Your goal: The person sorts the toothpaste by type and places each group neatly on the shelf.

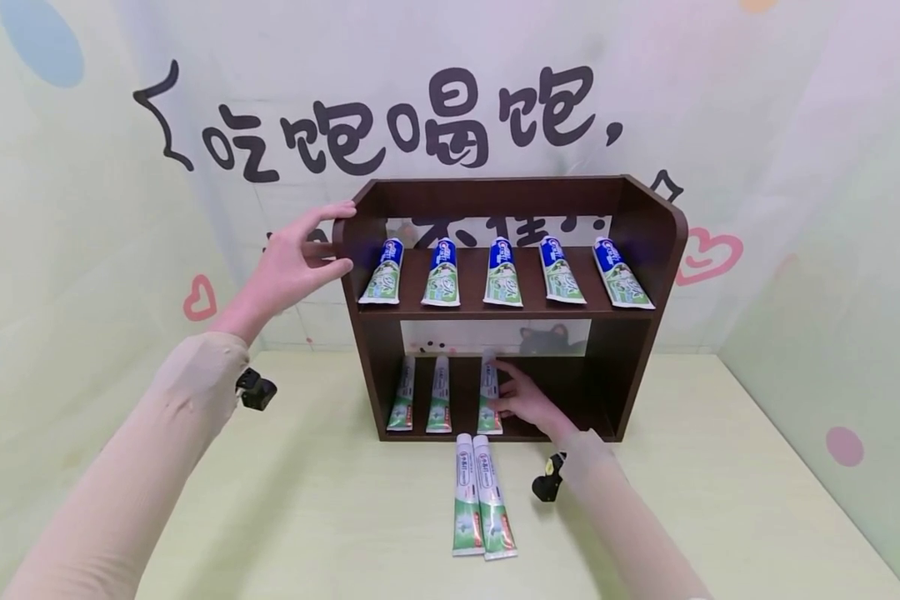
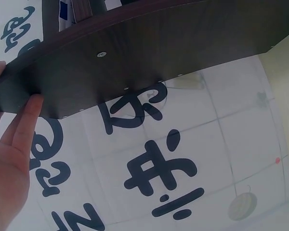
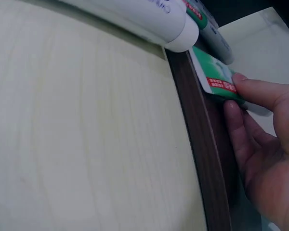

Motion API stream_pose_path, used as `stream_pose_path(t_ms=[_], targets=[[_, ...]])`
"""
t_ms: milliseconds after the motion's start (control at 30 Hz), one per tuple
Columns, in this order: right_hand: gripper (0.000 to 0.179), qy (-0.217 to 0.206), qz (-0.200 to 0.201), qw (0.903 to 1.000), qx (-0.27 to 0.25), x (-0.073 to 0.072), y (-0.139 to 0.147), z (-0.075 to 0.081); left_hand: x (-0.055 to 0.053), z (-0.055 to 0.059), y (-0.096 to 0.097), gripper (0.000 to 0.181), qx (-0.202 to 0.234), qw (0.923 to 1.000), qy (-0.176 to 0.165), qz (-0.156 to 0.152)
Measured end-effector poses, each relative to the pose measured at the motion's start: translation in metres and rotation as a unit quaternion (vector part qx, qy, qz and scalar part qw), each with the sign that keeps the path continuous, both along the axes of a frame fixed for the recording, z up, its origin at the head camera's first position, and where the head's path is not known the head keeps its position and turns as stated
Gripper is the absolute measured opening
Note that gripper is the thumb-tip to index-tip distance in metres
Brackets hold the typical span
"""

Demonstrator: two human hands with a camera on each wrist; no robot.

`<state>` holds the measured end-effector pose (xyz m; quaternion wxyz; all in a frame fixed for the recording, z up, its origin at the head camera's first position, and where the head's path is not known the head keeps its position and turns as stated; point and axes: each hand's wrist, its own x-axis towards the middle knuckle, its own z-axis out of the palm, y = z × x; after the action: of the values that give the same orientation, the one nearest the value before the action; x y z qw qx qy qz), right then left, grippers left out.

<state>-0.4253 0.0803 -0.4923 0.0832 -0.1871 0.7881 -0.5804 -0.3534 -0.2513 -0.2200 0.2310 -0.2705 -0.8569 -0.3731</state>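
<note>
My left hand (image 1: pixel 288 258) grips the upper left side panel of a dark brown two-tier shelf (image 1: pixel 495 315). In the left wrist view, fingers (image 2: pixel 26 120) lie against the panel's outer face. On the lower tier, my right hand (image 1: pixel 528 400) pinches a white-and-green toothpaste tube (image 1: pixel 489 396) between thumb and fingers, its flat end toward the front edge. To its left lie two similar toothpaste tubes, one at the far left (image 1: pixel 401 396) and one beside it (image 1: pixel 439 396). Two more tubes (image 1: pixel 465 500) lie together on the table before the shelf, caps toward it.
Several blue-and-green toothpaste tubes (image 1: pixel 502 275) sit spaced in a row on the upper tier. The pale wooden table (image 1: pixel 330 517) carries the shelf. Behind stands a printed wall covering (image 1: pixel 270 50) with large black characters.
</note>
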Motion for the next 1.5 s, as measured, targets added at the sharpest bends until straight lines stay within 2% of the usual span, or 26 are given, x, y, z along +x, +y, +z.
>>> stream_pose_path(t_ms=[67,133,467,733,900,1100,1500], targets=[[0.080,-0.001,-0.006,1.0000,0.000,0.0001,-0.0014,-0.0006,-0.0070,-0.0038,-0.0044,0.067,0.000,1.0000,0.000,0.006],[0.080,0.003,-0.006,1.0000,0.006,0.0002,-0.0026,0.0000,-0.0082,-0.0042,-0.0054,0.067,0.000,1.0000,0.001,0.008],[0.076,0.020,0.017,0.9974,0.067,0.0000,-0.0037,0.0068,-0.0036,-0.0002,-0.0042,0.067,-0.004,1.0000,0.000,-0.005],[0.075,0.015,-0.002,0.9967,0.079,-0.0018,-0.0058,0.0055,-0.0038,-0.0003,-0.0031,0.066,-0.005,1.0000,0.000,-0.001],[0.075,0.026,0.009,0.9968,0.075,-0.0028,-0.0055,0.0043,-0.0033,-0.0001,-0.0026,0.066,-0.003,1.0000,-0.001,-0.002],[0.075,0.011,0.024,0.9978,0.061,-0.0033,-0.0043,0.0050,-0.0034,-0.0004,-0.0025,0.065,-0.004,1.0000,-0.002,0.001],[0.070,0.002,0.003,0.9966,0.083,-0.0030,-0.0040,0.0032,-0.0046,0.0001,-0.0036,0.068,-0.004,1.0000,-0.004,0.000]])
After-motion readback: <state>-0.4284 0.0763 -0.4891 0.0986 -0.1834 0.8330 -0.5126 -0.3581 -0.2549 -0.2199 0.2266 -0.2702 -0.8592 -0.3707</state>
